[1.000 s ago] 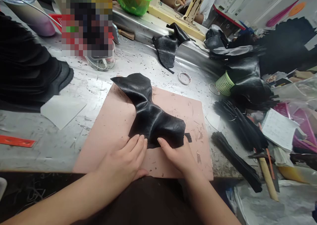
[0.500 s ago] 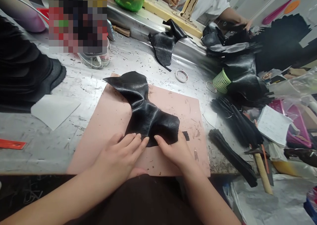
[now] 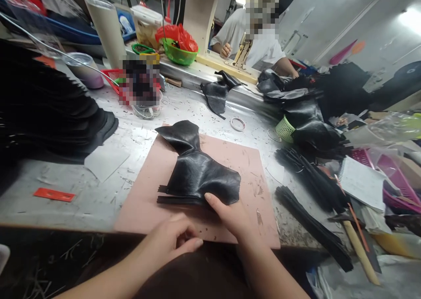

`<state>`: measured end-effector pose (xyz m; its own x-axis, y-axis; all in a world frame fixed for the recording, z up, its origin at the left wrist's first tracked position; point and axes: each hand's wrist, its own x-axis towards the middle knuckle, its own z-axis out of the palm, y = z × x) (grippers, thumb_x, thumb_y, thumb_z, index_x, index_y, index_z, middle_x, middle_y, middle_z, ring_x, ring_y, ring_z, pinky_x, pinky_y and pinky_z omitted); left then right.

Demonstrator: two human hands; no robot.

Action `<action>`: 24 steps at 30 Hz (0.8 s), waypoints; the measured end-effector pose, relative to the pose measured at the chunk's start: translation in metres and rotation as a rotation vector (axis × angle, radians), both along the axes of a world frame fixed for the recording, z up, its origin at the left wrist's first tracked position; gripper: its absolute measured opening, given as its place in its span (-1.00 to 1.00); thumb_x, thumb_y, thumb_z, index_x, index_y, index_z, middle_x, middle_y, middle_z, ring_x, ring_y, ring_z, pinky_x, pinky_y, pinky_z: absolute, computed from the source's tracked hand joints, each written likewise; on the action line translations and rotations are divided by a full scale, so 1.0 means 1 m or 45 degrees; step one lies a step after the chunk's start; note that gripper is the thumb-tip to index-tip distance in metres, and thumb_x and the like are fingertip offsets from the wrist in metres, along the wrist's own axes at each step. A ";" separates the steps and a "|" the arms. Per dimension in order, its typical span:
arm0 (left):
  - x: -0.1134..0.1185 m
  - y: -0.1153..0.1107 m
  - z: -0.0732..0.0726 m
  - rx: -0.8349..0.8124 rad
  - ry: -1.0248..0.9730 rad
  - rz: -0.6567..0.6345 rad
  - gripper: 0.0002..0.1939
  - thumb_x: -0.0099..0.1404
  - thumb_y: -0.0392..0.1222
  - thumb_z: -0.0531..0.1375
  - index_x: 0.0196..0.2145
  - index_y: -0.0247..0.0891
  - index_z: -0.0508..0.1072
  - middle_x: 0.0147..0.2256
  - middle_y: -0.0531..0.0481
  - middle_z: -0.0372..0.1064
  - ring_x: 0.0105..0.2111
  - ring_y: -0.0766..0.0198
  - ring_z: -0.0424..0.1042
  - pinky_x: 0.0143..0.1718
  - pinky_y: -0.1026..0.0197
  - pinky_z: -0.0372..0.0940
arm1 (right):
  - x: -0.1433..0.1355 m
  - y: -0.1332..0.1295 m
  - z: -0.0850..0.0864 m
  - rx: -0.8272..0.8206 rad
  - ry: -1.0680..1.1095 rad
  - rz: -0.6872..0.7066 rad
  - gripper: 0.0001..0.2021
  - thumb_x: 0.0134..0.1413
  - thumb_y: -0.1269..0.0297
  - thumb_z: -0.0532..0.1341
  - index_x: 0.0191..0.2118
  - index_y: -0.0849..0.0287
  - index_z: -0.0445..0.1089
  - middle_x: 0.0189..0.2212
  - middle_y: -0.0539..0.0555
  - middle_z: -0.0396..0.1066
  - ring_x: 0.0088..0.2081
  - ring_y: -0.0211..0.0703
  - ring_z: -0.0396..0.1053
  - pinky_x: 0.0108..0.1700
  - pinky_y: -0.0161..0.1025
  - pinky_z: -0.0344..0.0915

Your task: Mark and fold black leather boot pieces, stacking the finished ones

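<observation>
A shiny black leather piece (image 3: 204, 172), narrow at its waist, lies on a pink mat (image 3: 141, 207). Along its near edge runs a narrow black strip (image 3: 179, 200) that looks like a zipper. My right hand (image 3: 226, 211) grips the near right part of the leather, thumb on top and the other fingers hidden beneath. Closer to me, my left hand (image 3: 179, 235) hovers over the mat's front edge, apart from the leather. Its fingers are curled in, the thumb pointing right, with nothing visible in them.
Stacked black pieces (image 3: 72, 119) rise at left, near a white paper piece (image 3: 107, 163) and an orange strip (image 3: 54, 194). Right of the mat lie bundled black strips (image 3: 312, 229), a wooden-handled hammer (image 3: 362, 253) and a notebook (image 3: 362, 183). A co-worker (image 3: 266, 49) sits behind a sewing machine (image 3: 243, 51).
My left hand has come off the leather and drawn back toward me, its fingers curling. My right hand keeps its hold. The view has tipped up, showing more of the room.
</observation>
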<state>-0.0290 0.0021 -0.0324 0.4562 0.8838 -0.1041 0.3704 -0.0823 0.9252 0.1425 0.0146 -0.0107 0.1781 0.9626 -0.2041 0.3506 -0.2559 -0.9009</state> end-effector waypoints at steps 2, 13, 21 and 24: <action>0.002 -0.005 0.004 -0.588 -0.355 0.197 -0.81 0.10 -0.09 0.19 -0.39 -0.26 0.47 -0.47 0.01 0.44 -0.47 0.27 0.40 -0.49 0.30 0.27 | -0.011 -0.008 0.000 0.040 0.105 -0.026 -0.67 -0.11 0.15 0.22 -0.17 0.16 0.42 -0.25 0.11 0.47 -0.12 0.00 0.39 -0.09 -0.12 0.34; 0.013 -0.005 0.028 -0.844 -0.974 0.843 -0.70 -0.02 -0.15 0.32 -0.31 -0.34 0.49 -0.31 -0.08 0.48 -0.27 0.16 0.44 -0.24 0.18 0.35 | -0.038 -0.030 -0.010 0.223 0.125 -0.003 -0.61 -0.05 0.13 0.19 -0.09 0.20 0.39 -0.10 0.19 0.40 -0.02 0.04 0.32 0.07 -0.02 0.20; 0.012 -0.004 0.024 -0.741 -0.802 0.913 -0.63 -0.07 -0.16 0.34 -0.26 -0.35 0.48 -0.31 -0.09 0.50 -0.20 0.09 0.43 -0.11 0.10 0.32 | -0.033 -0.031 -0.005 0.337 0.148 0.085 -0.69 -0.04 0.24 0.18 -0.13 0.19 0.40 -0.15 0.16 0.43 -0.07 0.00 0.36 0.00 -0.05 0.28; 0.011 -0.005 0.023 -0.705 -0.791 0.851 -0.65 -0.05 -0.14 0.33 -0.28 -0.34 0.50 -0.31 -0.11 0.50 -0.21 0.06 0.43 -0.16 0.08 0.34 | -0.030 -0.030 0.001 0.279 0.193 0.042 -0.70 -0.08 0.24 0.20 -0.17 0.20 0.40 -0.18 0.15 0.45 -0.11 -0.01 0.39 -0.04 -0.07 0.32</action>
<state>-0.0178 -0.0028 -0.0098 0.0076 0.8752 -0.4838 -0.3648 0.4529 0.8135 0.1121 -0.0150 -0.0098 0.1289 0.9916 -0.0124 0.2126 -0.0398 -0.9763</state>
